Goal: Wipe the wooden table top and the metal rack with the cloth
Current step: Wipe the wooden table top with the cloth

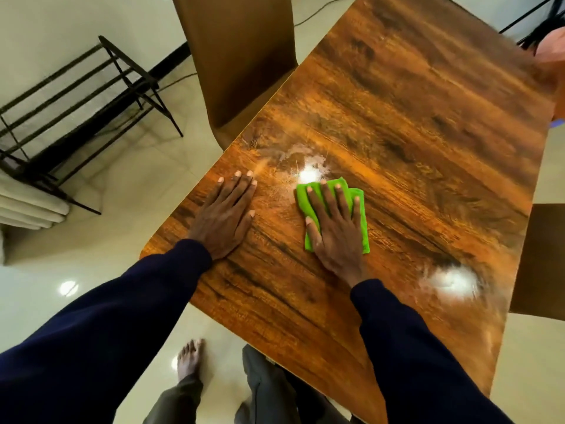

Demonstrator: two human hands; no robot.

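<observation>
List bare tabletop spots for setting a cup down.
Free: the far table top between the chair and a blurred pink thing; the strip right of the cloth. Crowded: near-left corner, left hand flat on wood, right hand pressing the cloth.

Green cloth (363, 224) on wooden table top (412, 133)

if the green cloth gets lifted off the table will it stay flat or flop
The green cloth would probably flop: it lies folded and soft-edged under the flat right hand. It looks thin, so likely light. Pushed on the glossy table top, it should slide easily.
</observation>
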